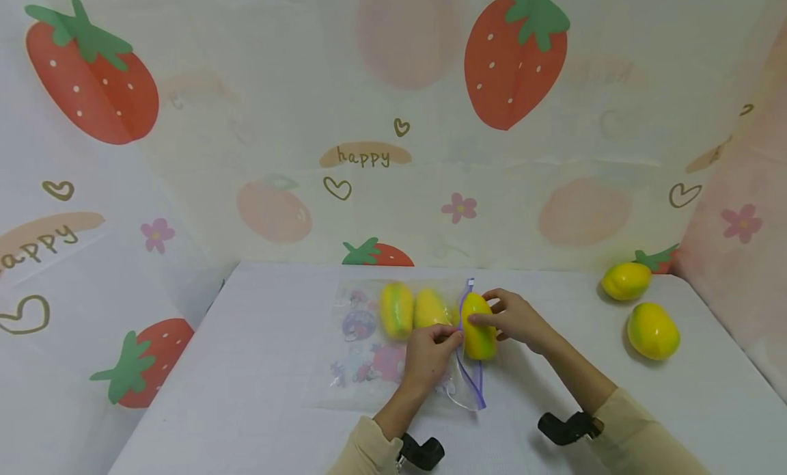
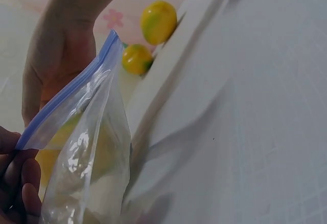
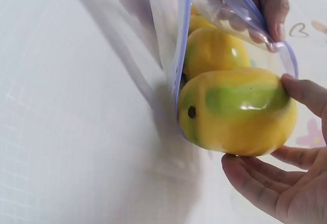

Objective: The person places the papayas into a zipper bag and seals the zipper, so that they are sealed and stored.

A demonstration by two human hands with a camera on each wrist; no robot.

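Note:
A clear zip bag (image 1: 344, 391) with a purple seal and cartoon prints lies on the white table, its mouth facing right. My left hand (image 1: 424, 362) pinches the mouth's edge between thumb and fingers, and the right wrist view shows the opening spread apart. At that mouth my right hand (image 1: 521, 322) holds a yellow-green mango (image 3: 240, 114), thumb on one side and fingers on the other. The mango's dark-spotted end is just within the purple seal (image 3: 183, 45). Deeper in the bag lie more mangoes, among them one by the opening (image 3: 217, 50) and one farther left (image 1: 396, 311).
Two loose yellow-green fruits, one at the back (image 1: 626, 281) and one nearer (image 1: 654, 331), rest on the right side of the table (image 1: 246, 365). Strawberry-patterned sheets (image 1: 393, 208) stand behind and beside it. Each wrist carries a black camera mount (image 1: 424, 453).

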